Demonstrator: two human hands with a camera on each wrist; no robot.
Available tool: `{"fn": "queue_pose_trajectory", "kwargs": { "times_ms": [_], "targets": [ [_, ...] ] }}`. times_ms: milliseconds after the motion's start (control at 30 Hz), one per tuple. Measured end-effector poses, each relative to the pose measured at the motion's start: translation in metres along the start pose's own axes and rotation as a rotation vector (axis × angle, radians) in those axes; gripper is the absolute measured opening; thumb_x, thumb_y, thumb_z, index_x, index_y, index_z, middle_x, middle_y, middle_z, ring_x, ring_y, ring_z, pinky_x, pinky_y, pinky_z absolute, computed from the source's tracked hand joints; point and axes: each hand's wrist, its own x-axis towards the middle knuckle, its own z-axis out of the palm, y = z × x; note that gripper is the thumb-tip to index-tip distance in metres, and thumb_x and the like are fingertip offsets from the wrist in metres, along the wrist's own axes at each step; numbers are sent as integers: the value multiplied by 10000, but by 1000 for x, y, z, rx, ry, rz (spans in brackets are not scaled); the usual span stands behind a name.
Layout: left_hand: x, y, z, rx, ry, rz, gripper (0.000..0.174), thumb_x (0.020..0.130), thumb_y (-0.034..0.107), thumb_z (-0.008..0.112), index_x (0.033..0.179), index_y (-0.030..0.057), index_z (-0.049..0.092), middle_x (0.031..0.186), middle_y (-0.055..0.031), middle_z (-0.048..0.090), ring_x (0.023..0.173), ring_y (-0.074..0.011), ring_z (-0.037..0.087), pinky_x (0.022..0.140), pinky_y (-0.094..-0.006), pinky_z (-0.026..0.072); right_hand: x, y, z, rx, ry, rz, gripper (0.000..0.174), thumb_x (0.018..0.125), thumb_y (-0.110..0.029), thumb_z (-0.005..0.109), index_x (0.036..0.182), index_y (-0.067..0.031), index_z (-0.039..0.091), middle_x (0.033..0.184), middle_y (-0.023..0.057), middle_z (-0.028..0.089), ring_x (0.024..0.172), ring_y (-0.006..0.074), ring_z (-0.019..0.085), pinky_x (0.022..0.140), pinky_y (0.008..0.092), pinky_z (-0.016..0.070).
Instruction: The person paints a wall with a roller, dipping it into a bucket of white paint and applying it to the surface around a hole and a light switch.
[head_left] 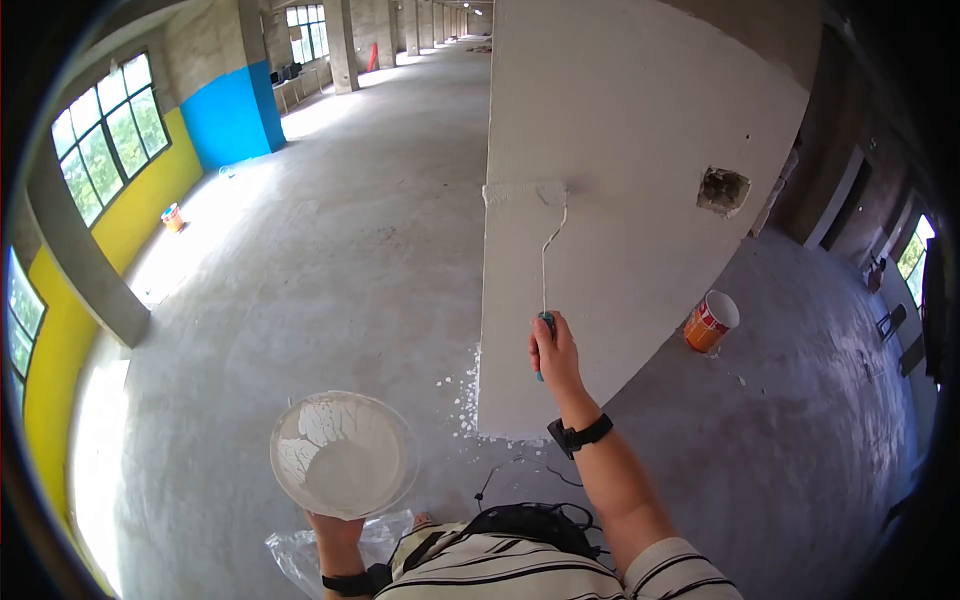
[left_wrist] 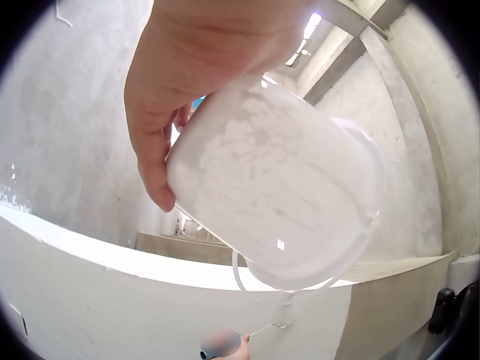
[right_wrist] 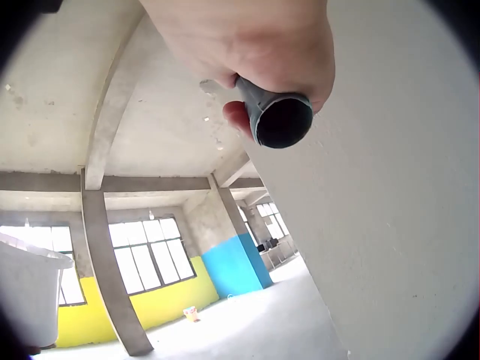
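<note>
Roller against white wall, one bucket in hand

Head view: one white wall (head_left: pixel 620 110) serves as landmark. One paint roller (head_left: pixel 525 194) lies against it near its left edge; the right grip (head_left: pixel 553 345) is curled round the roller's handle. The wall has one large hole (head_left: pixel 723 190), right of the roller. One white bucket (head_left: pixel 296 425), containing pale paint (head_left: pixel 345 475), is left of the wall, the left grip (head_left: pixel 338 530) at its underside. Two printed buckets stand on the floor: one near bucket (head_left: pixel 705 325) right of the wall, one far bucket (head_left: pixel 172 218) well to its left.

Left wrist view: one white bucket, the left grip's fingers curled round its side.

Right wrist view: one handle, its round end hollow, closed in the right grip beside the wall.
</note>
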Motion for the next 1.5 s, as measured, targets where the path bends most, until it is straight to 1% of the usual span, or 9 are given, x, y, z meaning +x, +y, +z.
{"fn": "queue_pose_trajectory", "kwargs": {
  "times_ms": [267,533,633,700,933,1000,1133,1200,1500],
  "targets": [
    [-9,7,14,-42,-54,-33,610,954,513,388,1403,105,448,1369,-116,516,1244,-339,516,953,-530,480,-41,39,3,4,12,167,252,1020,-320,482,948,-79,493,626,-5,496,460,62,450,409,224,371],
    [-2,5,0,-49,13,-51,680,926,599,398,1416,127,427,1361,-130,513,1210,-373,540,841,-565,532,-1,-58,11,84,-47,-106,284,1032,-333,457,936,-68,489,630,-7,476,453,56,418,413,216,350],
    [-3,8,4,-77,-131,-77,543,985,427,398,1402,84,454,1374,-112,520,1257,-315,509,1028,-486,445,24,-89,19,82,-46,-106,297,1031,-341,455,927,-66,496,626,-2,481,445,61,426,409,224,350],
    [4,5,-3,-25,-71,-65,671,919,599,407,1398,130,443,1340,-128,527,1191,-376,549,784,-561,539,31,-92,22,49,-20,-106,313,1024,-356,462,901,-71,502,614,2,491,432,72,436,401,238,350],
    [4,4,-8,27,-17,-17,666,921,594,398,1396,130,443,1339,-130,527,1175,-389,558,779,-566,546,21,-3,24,-37,91,-65,339,1020,-380,454,864,-82,494,595,-13,488,434,74,432,403,238,353],
    [-5,10,8,-14,-118,-79,548,978,443,409,1393,89,462,1361,-106,528,1242,-311,520,1022,-484,451,14,31,25,-111,137,-79,333,1018,-366,456,864,-73,499,594,-6,496,458,87,455,424,254,364],
    [5,6,-4,4,-29,-58,672,923,595,389,1411,134,431,1354,-132,517,1183,-395,553,804,-578,544,1,102,26,-308,260,-153,315,1010,-339,467,880,-54,500,594,10,504,482,118,489,454,292,383],
    [4,7,-1,-30,-26,-66,676,924,599,384,1416,137,426,1366,-131,508,1203,-394,541,831,-582,536,-15,109,22,-367,135,51,507,989,-360,474,1246,76,510,974,294,656,927,463,635,778,473,512],
    [5,4,-11,-24,-51,-78,674,922,601,394,1414,144,433,1380,-123,497,1235,-381,517,886,-577,508,-74,151,12,-328,99,176,364,987,-339,493,990,20,557,752,189,639,694,369,641,636,430,495]
  ]
}}
